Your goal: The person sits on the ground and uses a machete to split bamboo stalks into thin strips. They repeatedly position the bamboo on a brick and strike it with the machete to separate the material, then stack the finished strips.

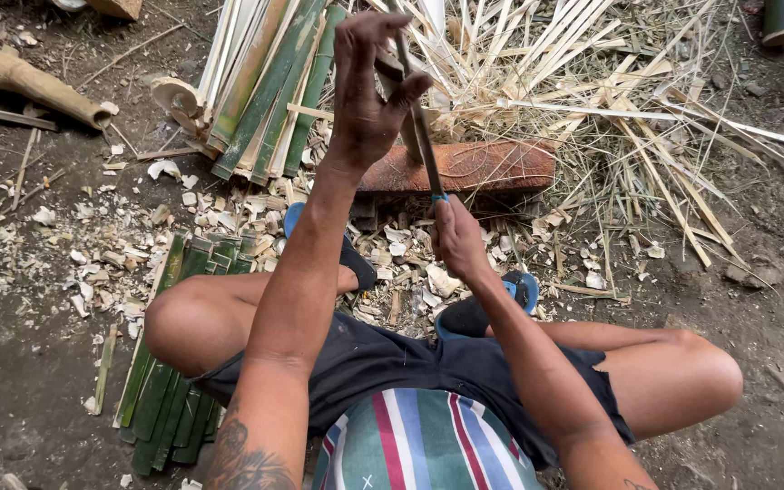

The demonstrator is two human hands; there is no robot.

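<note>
My left hand (pixel 367 86) is pinched shut around the top of a thin bamboo strip (pixel 403 56), while my right hand (pixel 458 238) is fisted on the handle of the knife (pixel 426 150), both held up just above the reddish wood block (pixel 478 166). The strip looks light, springy and splintery, so I'd grip it near the end with fingers off the edges. No packages, labels or signs near the block, just chips and green slats.

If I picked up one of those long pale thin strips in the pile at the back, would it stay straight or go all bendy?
Probably bendy. The pale strips are long and very thin, and several already curve or sag across the heap. They look light too, lying loosely piled on one another. Their split edges could be sharp, so grab gently. The green slats look wider and likely stiffer.
</note>
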